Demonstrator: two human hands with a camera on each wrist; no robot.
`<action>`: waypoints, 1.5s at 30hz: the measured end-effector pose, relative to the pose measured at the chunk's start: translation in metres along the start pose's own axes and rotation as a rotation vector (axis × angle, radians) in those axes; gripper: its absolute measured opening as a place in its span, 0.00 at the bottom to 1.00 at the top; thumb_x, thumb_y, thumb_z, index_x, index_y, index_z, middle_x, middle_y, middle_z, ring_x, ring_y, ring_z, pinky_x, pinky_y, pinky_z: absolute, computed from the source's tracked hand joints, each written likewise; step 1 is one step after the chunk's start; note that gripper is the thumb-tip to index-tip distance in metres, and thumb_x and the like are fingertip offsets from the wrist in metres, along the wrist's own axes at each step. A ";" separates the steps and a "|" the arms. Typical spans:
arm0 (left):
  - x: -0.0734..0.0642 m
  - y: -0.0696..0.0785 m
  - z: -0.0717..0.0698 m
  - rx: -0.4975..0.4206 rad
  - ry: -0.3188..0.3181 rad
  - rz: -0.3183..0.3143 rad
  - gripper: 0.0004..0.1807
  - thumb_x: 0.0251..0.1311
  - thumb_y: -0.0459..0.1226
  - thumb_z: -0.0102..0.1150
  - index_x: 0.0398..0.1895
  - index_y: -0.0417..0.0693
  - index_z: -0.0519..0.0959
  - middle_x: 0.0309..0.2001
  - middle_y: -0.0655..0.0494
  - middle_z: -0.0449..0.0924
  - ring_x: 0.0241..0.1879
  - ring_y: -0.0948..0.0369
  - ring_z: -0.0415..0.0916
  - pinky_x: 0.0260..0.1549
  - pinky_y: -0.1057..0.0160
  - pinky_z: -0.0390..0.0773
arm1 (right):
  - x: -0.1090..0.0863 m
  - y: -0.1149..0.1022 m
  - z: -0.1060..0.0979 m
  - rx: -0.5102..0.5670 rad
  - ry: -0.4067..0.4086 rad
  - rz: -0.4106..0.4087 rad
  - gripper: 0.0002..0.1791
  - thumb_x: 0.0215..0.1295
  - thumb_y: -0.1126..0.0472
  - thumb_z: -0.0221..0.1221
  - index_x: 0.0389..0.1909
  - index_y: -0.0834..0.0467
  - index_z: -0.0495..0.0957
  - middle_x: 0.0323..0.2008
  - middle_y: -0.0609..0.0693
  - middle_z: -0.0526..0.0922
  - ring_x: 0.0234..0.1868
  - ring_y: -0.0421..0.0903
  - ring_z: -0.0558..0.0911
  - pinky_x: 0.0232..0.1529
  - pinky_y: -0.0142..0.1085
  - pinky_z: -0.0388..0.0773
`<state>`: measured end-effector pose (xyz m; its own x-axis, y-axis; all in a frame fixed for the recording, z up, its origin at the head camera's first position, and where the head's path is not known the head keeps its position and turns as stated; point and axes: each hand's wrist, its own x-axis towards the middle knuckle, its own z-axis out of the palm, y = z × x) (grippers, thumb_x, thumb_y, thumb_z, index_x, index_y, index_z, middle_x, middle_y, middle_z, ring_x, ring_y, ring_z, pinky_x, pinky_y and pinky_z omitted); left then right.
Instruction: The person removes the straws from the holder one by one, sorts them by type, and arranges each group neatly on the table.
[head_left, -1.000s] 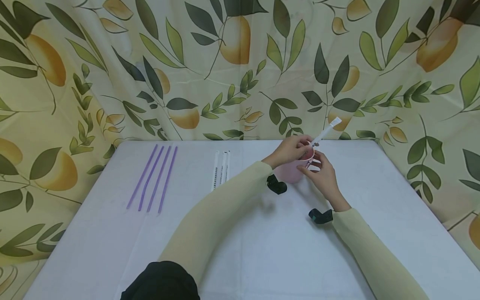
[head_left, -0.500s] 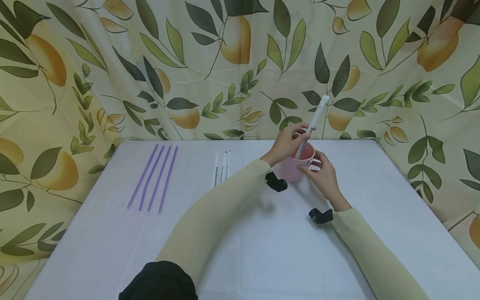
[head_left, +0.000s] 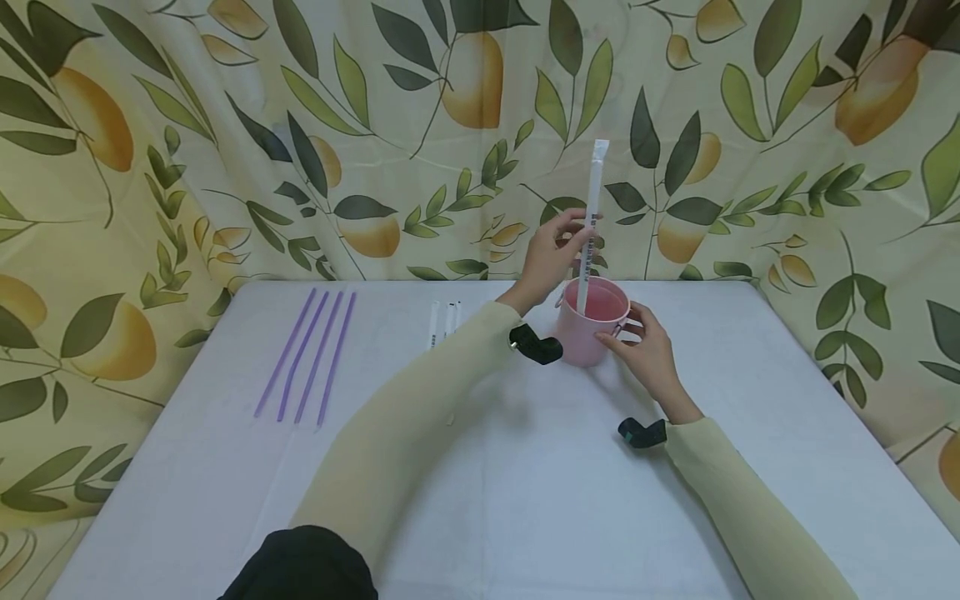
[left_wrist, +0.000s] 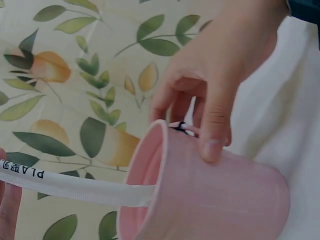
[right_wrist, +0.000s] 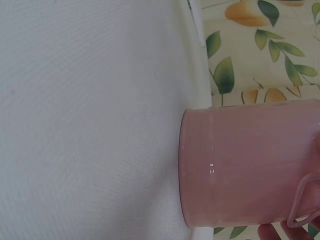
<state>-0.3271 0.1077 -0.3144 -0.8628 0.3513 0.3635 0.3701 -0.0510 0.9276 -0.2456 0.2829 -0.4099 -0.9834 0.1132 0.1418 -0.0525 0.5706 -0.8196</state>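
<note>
A small pink bucket (head_left: 588,337) stands upright near the table's far edge, with small loops by its rim. My right hand (head_left: 648,354) holds it at the right side; in the left wrist view the right thumb (left_wrist: 214,145) lies on the outer wall, the fingers at the rim. My left hand (head_left: 555,250) pinches a white paper-wrapped straw (head_left: 592,196) above the bucket. The straw is nearly vertical, its lower end just inside the rim. Black print shows on the wrapper (left_wrist: 75,187) in the left wrist view. In the right wrist view the bucket wall (right_wrist: 250,165) shows a side loop (right_wrist: 299,200).
Several purple straws (head_left: 303,358) lie side by side at the left of the white table (head_left: 562,500). More white wrapped straws (head_left: 447,317) lie mid-table, partly hidden by the left sleeve (head_left: 405,400). A fruit-patterned cloth (head_left: 480,167) hangs directly behind the table.
My left hand has risen and moved left with the wrapped straw, which has swung from leaning right to nearly upright, pulling partly out of the bucket. The right hand and bucket have stayed put.
</note>
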 end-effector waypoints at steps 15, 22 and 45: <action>-0.010 0.005 -0.037 -0.156 0.122 -0.078 0.16 0.67 0.35 0.50 0.57 0.44 0.72 0.46 0.43 0.75 0.46 0.44 0.80 0.40 0.58 0.84 | 0.001 -0.001 0.000 0.003 0.005 -0.017 0.43 0.59 0.53 0.64 0.70 0.61 0.53 0.65 0.65 0.64 0.62 0.62 0.69 0.57 0.54 0.73; -0.024 0.000 -0.054 -0.138 0.126 -0.166 0.17 0.67 0.37 0.50 0.58 0.45 0.72 0.47 0.44 0.75 0.45 0.47 0.81 0.41 0.57 0.83 | 0.001 -0.002 -0.001 0.004 -0.001 -0.016 0.43 0.59 0.53 0.63 0.70 0.61 0.53 0.64 0.65 0.64 0.62 0.62 0.69 0.57 0.54 0.73; -0.079 -0.016 -0.114 0.060 0.187 -0.399 0.16 0.67 0.40 0.50 0.57 0.48 0.74 0.49 0.46 0.78 0.39 0.59 0.80 0.40 0.61 0.83 | 0.001 0.001 0.000 -0.001 -0.003 0.017 0.44 0.59 0.50 0.63 0.71 0.59 0.52 0.65 0.64 0.63 0.63 0.61 0.68 0.58 0.53 0.72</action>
<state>-0.3043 -0.0263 -0.3485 -0.9876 0.1570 -0.0076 0.0099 0.1104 0.9938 -0.2468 0.2835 -0.4107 -0.9846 0.1209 0.1263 -0.0354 0.5696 -0.8212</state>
